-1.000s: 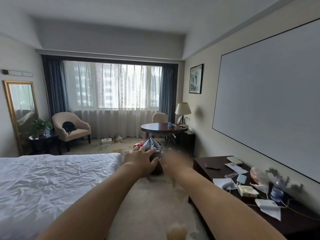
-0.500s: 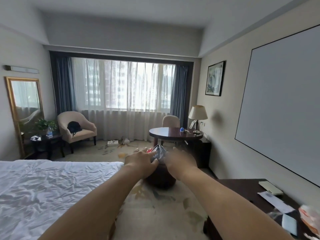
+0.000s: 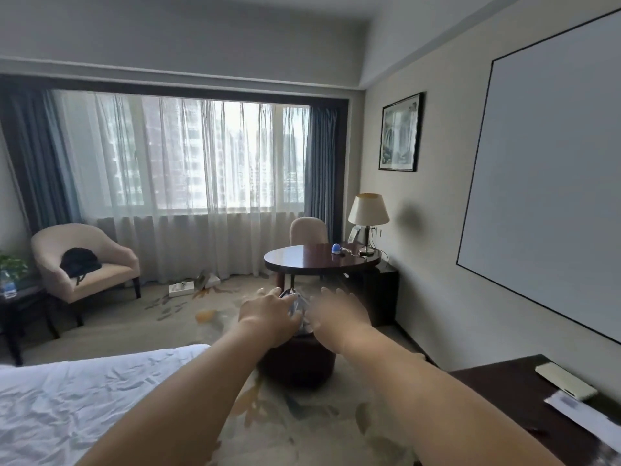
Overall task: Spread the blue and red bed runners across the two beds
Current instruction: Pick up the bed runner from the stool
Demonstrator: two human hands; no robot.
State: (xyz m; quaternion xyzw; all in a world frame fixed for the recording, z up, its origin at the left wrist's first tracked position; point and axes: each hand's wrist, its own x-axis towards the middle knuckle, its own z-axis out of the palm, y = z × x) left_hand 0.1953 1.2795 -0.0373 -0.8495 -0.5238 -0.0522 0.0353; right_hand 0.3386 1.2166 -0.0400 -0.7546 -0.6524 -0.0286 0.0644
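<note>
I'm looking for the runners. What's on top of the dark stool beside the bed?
A bluish-grey cloth bundle lies on the stool, between the left hand and right hand. The hands cover most of it, so any red cloth or anything beneath is hidden.

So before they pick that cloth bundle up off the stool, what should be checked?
1. Hands at the bundle: ok. The left hand and right hand flank the cloth bundle on the dark stool.
2. Firm hold: cannot tell. The right hand is blurred and the fingertips are hidden.
3. Both colours present: cannot tell. Only bluish-grey cloth shows.
4. Bed ready: ok. The visible part of the white bed shows only its rumpled sheet.
5. Second bed located: not ok. Only one bed is in view.
</note>
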